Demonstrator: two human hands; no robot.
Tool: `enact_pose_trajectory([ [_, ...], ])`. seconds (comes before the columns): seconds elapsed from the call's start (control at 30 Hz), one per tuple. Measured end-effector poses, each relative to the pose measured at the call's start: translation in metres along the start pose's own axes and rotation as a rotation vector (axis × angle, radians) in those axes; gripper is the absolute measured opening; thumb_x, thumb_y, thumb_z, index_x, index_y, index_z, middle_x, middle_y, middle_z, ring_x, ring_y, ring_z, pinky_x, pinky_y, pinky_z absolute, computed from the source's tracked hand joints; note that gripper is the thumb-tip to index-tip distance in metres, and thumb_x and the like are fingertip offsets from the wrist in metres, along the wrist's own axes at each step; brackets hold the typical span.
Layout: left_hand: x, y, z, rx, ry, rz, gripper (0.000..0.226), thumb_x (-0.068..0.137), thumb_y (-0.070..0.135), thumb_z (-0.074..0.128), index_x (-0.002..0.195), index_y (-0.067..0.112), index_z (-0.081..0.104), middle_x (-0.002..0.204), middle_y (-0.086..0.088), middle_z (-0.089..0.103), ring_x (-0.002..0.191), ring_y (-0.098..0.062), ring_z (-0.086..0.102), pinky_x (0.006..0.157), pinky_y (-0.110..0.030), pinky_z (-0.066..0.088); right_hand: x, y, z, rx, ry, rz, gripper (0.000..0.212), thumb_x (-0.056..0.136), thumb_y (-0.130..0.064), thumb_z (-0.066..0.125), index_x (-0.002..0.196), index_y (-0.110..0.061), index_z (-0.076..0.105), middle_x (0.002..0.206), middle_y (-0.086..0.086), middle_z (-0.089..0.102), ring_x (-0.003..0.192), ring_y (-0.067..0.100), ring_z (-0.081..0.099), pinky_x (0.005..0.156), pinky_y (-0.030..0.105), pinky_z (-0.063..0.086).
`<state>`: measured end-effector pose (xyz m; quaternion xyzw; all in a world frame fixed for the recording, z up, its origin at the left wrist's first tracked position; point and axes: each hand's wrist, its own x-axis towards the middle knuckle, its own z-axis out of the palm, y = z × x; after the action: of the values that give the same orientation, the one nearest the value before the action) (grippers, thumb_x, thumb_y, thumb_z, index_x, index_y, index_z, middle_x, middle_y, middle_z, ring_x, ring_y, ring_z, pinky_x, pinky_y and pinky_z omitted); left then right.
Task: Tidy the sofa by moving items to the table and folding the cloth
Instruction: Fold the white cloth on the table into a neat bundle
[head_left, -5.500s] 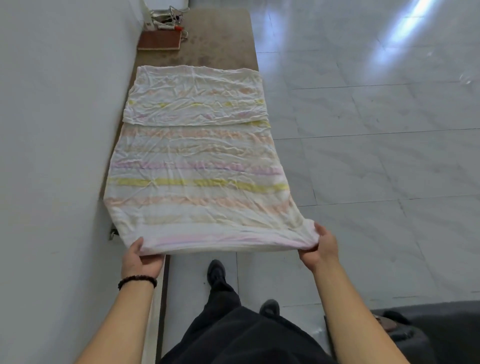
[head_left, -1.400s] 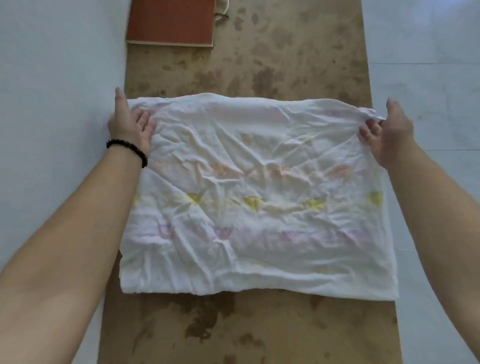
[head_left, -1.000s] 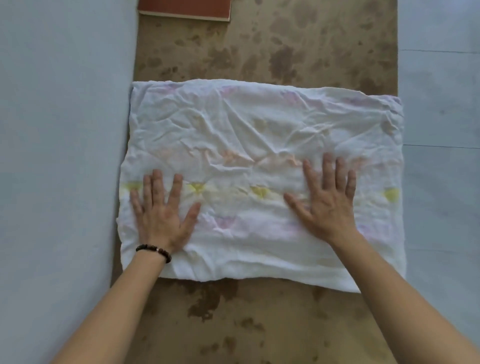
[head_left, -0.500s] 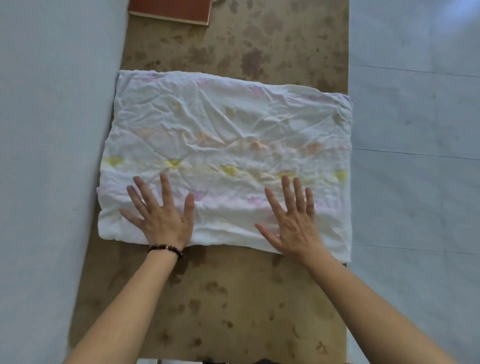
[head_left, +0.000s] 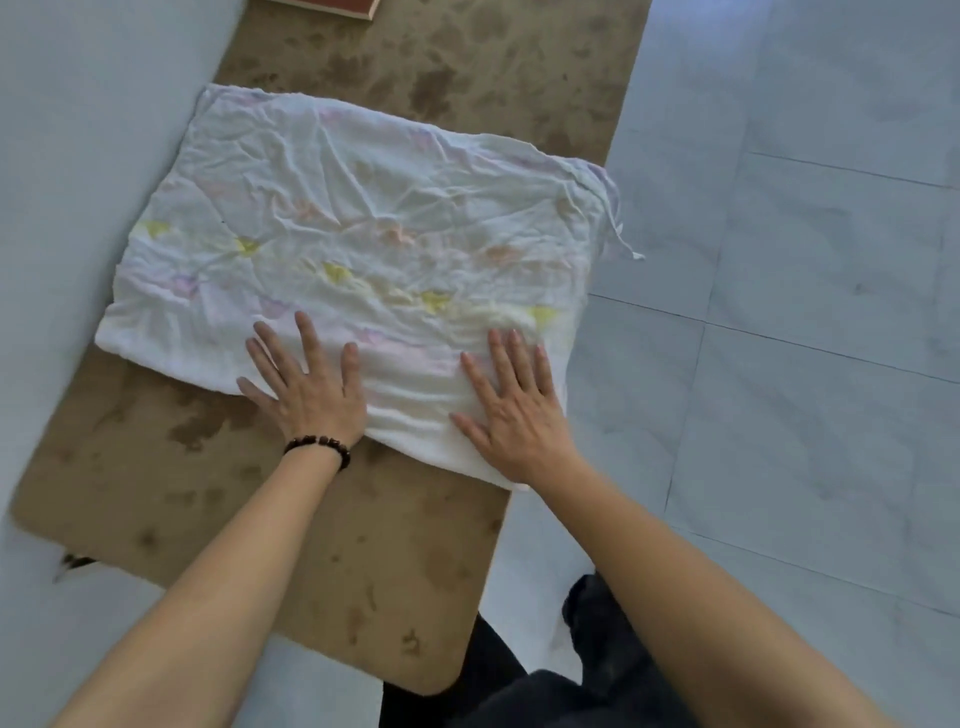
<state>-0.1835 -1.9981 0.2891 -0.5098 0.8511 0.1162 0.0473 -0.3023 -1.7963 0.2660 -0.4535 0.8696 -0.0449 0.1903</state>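
Note:
A white cloth (head_left: 374, 228) with faint yellow, pink and orange marks lies folded into a wrinkled rectangle on the brown stained table (head_left: 218, 493). My left hand (head_left: 306, 384), with a dark bead bracelet at the wrist, presses flat on the cloth's near edge, fingers spread. My right hand (head_left: 514, 405) presses flat on the near right corner, fingers straight. A loose thread hangs off the cloth's right side past the table edge.
A white wall (head_left: 78, 130) runs along the table's left side. A reddish-brown book (head_left: 337, 5) lies at the table's far end, mostly cut off. Pale floor tiles (head_left: 805, 312) lie to the right. My dark trousers and shoe (head_left: 597, 623) show below.
The cloth went from a long spread to a folded rectangle. Both hands slid from its far corners to its near edge, and the view has swung so the table now lies at a slant.

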Motion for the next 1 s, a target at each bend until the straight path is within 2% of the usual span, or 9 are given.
enact_pose_trajectory([
  [0.1, -0.048, 0.074, 0.025, -0.04, -0.037, 0.017, 0.072, 0.094, 0.069, 0.01, 0.153, 0.035, -0.015, 0.16, -0.01, -0.023, 0.147, -0.028, -0.02, 0.113, -0.061, -0.012, -0.017, 0.053, -0.012, 0.059, -0.047, 0.1, 0.072, 0.098, -0.066, 0.015, 0.157, -0.031, -0.009, 0.162, 0.008, -0.025, 0.148, 0.028, -0.027, 0.119, 0.05, -0.018],
  [0.2, -0.073, 0.12, 0.052, -0.023, -0.116, -0.015, 0.079, 0.087, 0.077, 0.007, 0.152, 0.037, -0.014, 0.16, -0.009, -0.023, 0.147, -0.028, -0.02, 0.112, -0.066, -0.009, -0.019, 0.099, -0.025, 0.112, -0.071, 0.238, 0.069, 0.101, -0.059, 0.015, 0.157, -0.025, -0.006, 0.163, 0.012, -0.02, 0.149, 0.033, -0.022, 0.12, 0.05, -0.013],
  [0.37, -0.078, 0.127, 0.071, 0.076, -0.095, -0.073, 0.079, 0.087, 0.078, 0.008, 0.153, 0.038, -0.009, 0.162, -0.007, -0.015, 0.149, -0.027, -0.016, 0.113, -0.066, -0.005, 0.03, 0.147, -0.048, 0.236, 0.02, 0.244, 0.063, 0.105, -0.034, 0.035, 0.158, -0.017, 0.005, 0.165, 0.013, -0.004, 0.152, 0.032, -0.004, 0.122, 0.047, 0.007],
  [0.5, -0.074, 0.127, 0.074, 0.079, -0.055, -0.076, 0.078, 0.089, 0.076, 0.01, 0.154, 0.037, -0.008, 0.163, -0.005, -0.015, 0.149, -0.026, -0.014, 0.113, -0.065, -0.004, 0.101, 0.163, -0.071, 0.483, 0.128, 0.379, 0.071, 0.098, -0.014, 0.044, 0.157, -0.012, 0.004, 0.165, 0.011, 0.007, 0.152, 0.028, 0.005, 0.122, 0.036, 0.005],
  [0.63, -0.073, 0.128, 0.074, 0.085, -0.053, -0.092, 0.076, 0.09, 0.075, 0.011, 0.154, 0.036, -0.007, 0.163, -0.005, -0.013, 0.149, -0.025, -0.013, 0.113, -0.066, -0.001, 0.151, 0.179, -0.089, 0.527, 0.113, 0.422, 0.071, 0.097, -0.019, 0.049, 0.157, -0.012, 0.012, 0.161, 0.01, 0.024, 0.148, 0.026, 0.021, 0.119, 0.034, 0.018],
  [0.7, -0.072, 0.129, 0.074, 0.098, -0.054, -0.098, 0.076, 0.09, 0.074, 0.009, 0.154, 0.035, -0.005, 0.163, -0.005, -0.014, 0.149, -0.024, -0.015, 0.113, -0.066, 0.0, 0.159, 0.194, -0.096, 0.513, 0.139, 0.429, 0.05, 0.1, -0.019, 0.042, 0.149, -0.014, 0.036, 0.144, 0.008, 0.05, 0.133, 0.025, 0.045, 0.102, 0.029, 0.035],
  [0.8, -0.073, 0.132, 0.072, 0.095, -0.051, -0.098, 0.075, 0.091, 0.073, 0.011, 0.155, 0.035, -0.005, 0.162, -0.004, -0.016, 0.149, -0.023, -0.016, 0.114, -0.065, 0.0, 0.155, 0.217, -0.104, 0.486, 0.169, 0.412, 0.036, 0.101, -0.019, 0.033, 0.123, -0.013, 0.059, 0.114, 0.007, 0.064, 0.103, 0.025, 0.056, 0.079, 0.026, 0.035],
  [0.9, -0.074, 0.134, 0.071, 0.106, -0.047, -0.104, 0.074, 0.091, 0.072, 0.013, 0.154, 0.036, -0.004, 0.163, -0.003, -0.014, 0.149, -0.022, -0.015, 0.115, -0.064, -0.001, 0.152, 0.234, -0.114, 0.603, 0.131, 0.383, 0.026, 0.094, -0.02, 0.035, 0.091, -0.014, 0.06, 0.082, -0.002, 0.056, 0.08, 0.018, 0.049, 0.07, 0.029, 0.036],
  [1.0, -0.073, 0.135, 0.072, 0.122, -0.025, -0.106, 0.073, 0.091, 0.071, 0.015, 0.154, 0.037, -0.001, 0.163, -0.002, -0.011, 0.15, -0.022, -0.012, 0.115, -0.062, -0.002, 0.169, 0.251, -0.127, 0.754, 0.06, 0.416, 0.027, 0.088, -0.033, 0.044, 0.065, -0.02, 0.041, 0.061, -0.007, 0.036, 0.058, 0.012, 0.035, 0.054, 0.027, 0.029],
])
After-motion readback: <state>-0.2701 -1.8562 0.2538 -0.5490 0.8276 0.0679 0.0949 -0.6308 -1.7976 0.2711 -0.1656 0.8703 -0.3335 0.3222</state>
